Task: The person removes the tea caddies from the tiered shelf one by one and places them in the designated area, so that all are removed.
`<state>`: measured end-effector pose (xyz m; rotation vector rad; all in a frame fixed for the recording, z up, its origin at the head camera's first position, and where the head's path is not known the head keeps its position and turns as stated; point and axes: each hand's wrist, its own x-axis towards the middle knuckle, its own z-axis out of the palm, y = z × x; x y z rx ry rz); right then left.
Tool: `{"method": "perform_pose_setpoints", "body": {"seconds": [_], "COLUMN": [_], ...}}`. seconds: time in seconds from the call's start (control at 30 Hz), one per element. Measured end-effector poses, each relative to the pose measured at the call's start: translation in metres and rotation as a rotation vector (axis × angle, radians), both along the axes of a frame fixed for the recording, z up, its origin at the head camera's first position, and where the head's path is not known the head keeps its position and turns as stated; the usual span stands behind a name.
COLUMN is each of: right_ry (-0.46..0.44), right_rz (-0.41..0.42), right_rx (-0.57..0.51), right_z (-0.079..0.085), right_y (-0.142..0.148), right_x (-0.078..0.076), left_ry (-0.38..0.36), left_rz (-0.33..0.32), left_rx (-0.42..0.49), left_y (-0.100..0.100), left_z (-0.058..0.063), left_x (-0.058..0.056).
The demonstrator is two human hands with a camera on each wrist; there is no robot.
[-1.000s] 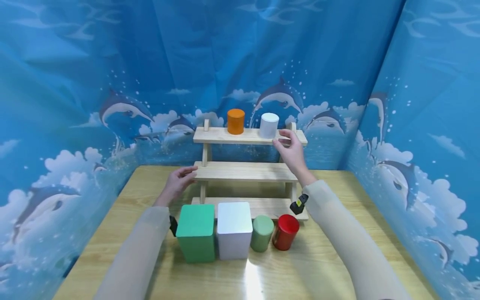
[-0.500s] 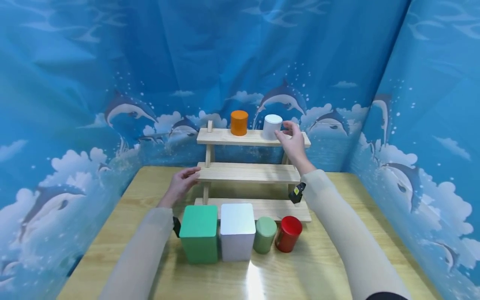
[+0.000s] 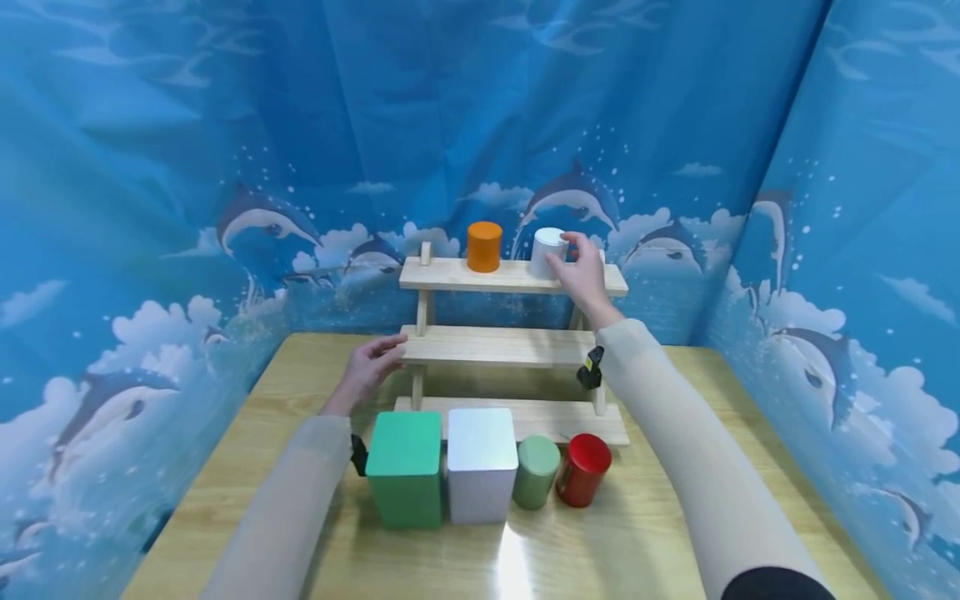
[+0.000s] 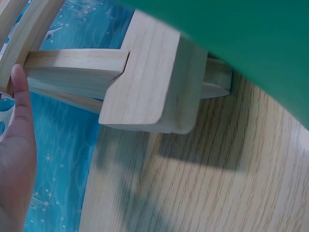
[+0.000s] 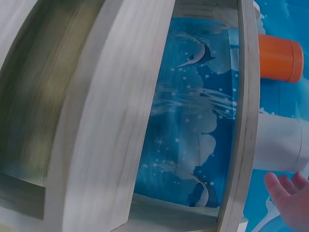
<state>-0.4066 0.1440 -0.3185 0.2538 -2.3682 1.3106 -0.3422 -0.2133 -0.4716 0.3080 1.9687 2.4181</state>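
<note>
On the top step of the wooden display stand (image 3: 480, 343) sit an orange canister (image 3: 483, 247) and a white canister (image 3: 545, 257). My right hand (image 3: 585, 275) is at the white canister's right side, thumb and fingers parted. In the right wrist view the fingertips (image 5: 273, 182) lie just beside the white canister (image 5: 277, 142). My left hand (image 3: 367, 367) holds the left end of the middle step, fingers at the top and thumb at its edge. The left wrist view shows the thumb (image 4: 20, 92) against the board; the other fingers are hidden there.
Before the stand, a green box (image 3: 407, 467), a white box (image 3: 482, 467), a pale green canister (image 3: 536, 473) and a red canister (image 3: 583, 471) stand in a row on the wooden table (image 3: 262, 433). A blue dolphin-print curtain (image 3: 360, 167) encloses the back and sides.
My right hand has moved a little left and up, closer around the white canister's side. My left hand stays at the middle step's end. The head view has shifted slightly.
</note>
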Motion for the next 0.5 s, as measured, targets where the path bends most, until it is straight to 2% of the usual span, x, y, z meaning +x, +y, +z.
{"method": "perform_pose_setpoints", "body": {"seconds": [0.27, 0.5], "right_ry": [-0.015, 0.002], "right_rz": [-0.005, 0.026], "right_rx": [0.009, -0.071], "right_z": [0.0, -0.005], "right_y": [0.0, -0.003], "right_x": [-0.01, -0.018], "left_ry": [-0.037, -0.022], "left_rz": [0.012, 0.026], "left_rx": [-0.006, 0.01], "left_y": [0.003, 0.002], "left_z": [0.003, 0.001], "left_x": [0.001, -0.001]}}
